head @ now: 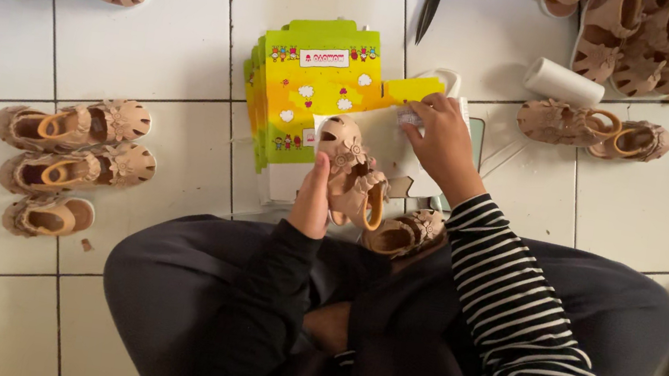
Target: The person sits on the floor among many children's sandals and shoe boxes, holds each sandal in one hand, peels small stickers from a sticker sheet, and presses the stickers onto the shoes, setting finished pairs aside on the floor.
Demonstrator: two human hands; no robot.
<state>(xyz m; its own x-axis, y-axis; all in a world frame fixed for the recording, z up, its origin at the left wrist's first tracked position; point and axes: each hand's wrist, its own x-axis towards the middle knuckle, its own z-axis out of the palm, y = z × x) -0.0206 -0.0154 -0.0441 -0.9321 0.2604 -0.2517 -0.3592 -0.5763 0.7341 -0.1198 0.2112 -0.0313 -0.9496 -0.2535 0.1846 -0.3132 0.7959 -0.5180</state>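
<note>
My left hand (311, 202) has its grip pinching a tan sandal (351, 177) at the near edge of the green-yellow boxes (309, 88). My right hand (442, 138) presses fingertips together on white paper (385, 138) just beyond. Open floor tiles (163, 42) lie left.

Left hand (313, 202) gripping, right hand (443, 142) pinching, fingers curled

Soft, even daylight fills the scene, the white floor tiles (172, 43) bright with mild glare toward the top, shadows short and faint beside the sandals (73, 125), focus fairly sharp throughout, with slight wide-angle bending at the edges.
</note>
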